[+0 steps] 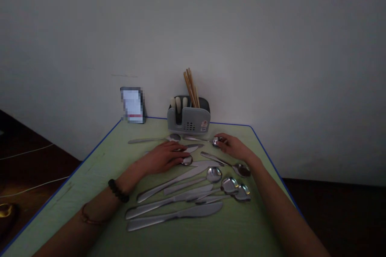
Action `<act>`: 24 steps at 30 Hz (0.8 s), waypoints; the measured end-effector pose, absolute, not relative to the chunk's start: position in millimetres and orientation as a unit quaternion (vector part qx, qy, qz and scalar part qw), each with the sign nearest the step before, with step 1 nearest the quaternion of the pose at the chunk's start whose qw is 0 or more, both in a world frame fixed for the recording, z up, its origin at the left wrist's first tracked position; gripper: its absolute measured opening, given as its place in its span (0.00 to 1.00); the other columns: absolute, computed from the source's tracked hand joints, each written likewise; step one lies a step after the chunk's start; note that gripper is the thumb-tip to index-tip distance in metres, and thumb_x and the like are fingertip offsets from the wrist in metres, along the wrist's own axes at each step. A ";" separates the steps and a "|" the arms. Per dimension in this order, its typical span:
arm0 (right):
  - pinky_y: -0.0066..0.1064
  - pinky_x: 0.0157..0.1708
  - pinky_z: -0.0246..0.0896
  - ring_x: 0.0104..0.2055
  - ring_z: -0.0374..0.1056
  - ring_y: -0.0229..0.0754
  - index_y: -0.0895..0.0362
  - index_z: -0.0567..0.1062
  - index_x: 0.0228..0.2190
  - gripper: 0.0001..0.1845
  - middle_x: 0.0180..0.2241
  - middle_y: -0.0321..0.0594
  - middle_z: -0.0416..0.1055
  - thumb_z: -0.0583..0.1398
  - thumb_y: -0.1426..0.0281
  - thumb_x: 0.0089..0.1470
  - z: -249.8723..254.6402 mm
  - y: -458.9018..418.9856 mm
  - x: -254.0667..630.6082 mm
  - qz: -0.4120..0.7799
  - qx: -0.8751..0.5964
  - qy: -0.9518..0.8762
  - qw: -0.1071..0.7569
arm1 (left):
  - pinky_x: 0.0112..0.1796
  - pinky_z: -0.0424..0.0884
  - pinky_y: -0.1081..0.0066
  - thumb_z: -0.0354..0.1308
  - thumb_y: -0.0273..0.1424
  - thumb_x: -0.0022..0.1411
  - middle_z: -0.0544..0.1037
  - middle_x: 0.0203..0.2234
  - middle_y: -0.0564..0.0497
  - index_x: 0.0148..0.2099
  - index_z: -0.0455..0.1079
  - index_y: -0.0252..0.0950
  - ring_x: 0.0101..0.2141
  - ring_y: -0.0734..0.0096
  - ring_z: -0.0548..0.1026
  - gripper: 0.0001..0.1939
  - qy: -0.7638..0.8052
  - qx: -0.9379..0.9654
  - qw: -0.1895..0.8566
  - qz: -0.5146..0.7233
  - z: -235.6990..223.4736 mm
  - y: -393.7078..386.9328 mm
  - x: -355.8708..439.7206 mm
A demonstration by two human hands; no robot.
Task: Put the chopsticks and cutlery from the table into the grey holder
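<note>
My left hand (165, 156) lies flat, fingers stretched out, over a table knife (196, 147) and a spoon (187, 160), hiding part of both. At the back right, my right hand (233, 146) has its fingers closed round the bowl of another spoon (215, 141), whose handle points left. Just below that hand rests a larger spoon (242, 170). Closer to me are several more knives, such as the nearest knife (175, 216), and several spoons, including a round-bowled spoon (214, 174).
A grey cutlery holder (188, 121) with wooden chopsticks (189, 86) and several pale handles stands against the wall. Left of it leans a phone (132, 105), its screen blurred. One spoon (146, 140) lies before the holder. The green table (99, 184) has a blue edge.
</note>
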State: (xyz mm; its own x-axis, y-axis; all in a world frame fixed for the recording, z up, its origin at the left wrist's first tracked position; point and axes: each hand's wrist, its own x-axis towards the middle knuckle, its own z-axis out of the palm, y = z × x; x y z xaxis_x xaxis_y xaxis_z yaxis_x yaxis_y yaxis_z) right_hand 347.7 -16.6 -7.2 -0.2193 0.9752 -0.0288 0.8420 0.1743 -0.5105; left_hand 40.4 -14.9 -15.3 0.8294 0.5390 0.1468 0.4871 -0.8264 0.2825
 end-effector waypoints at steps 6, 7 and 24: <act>0.37 0.51 0.60 0.44 0.69 0.44 0.66 0.61 0.57 0.28 0.53 0.59 0.59 0.55 0.69 0.57 -9.8 -18.4 343.6 0.150 -0.650 -0.732 0.140 | 0.57 0.57 0.61 0.41 0.39 0.70 0.65 0.59 0.54 0.61 0.60 0.48 0.58 0.65 0.62 0.21 0.261 0.948 0.145 0.113 -20.4 -14.1 38.1; 0.37 0.52 0.59 0.44 0.70 0.43 0.66 0.60 0.57 0.28 0.53 0.59 0.58 0.55 0.68 0.57 -8.0 -20.0 342.5 0.143 -0.655 -0.731 0.131 | 0.57 0.58 0.61 0.41 0.39 0.70 0.65 0.59 0.52 0.62 0.58 0.46 0.57 0.65 0.63 0.21 0.273 0.943 0.146 0.122 -21.3 -13.7 38.2; 0.38 0.55 0.53 0.53 0.63 0.46 0.59 0.71 0.50 0.19 0.52 0.50 0.67 0.53 0.74 0.58 12.3 -43.3 296.0 0.103 -0.475 -0.874 0.011 | 0.58 0.53 0.56 0.41 0.45 0.68 0.61 0.61 0.53 0.60 0.61 0.48 0.61 0.59 0.56 0.22 0.300 0.946 0.050 0.109 -32.7 -9.9 34.4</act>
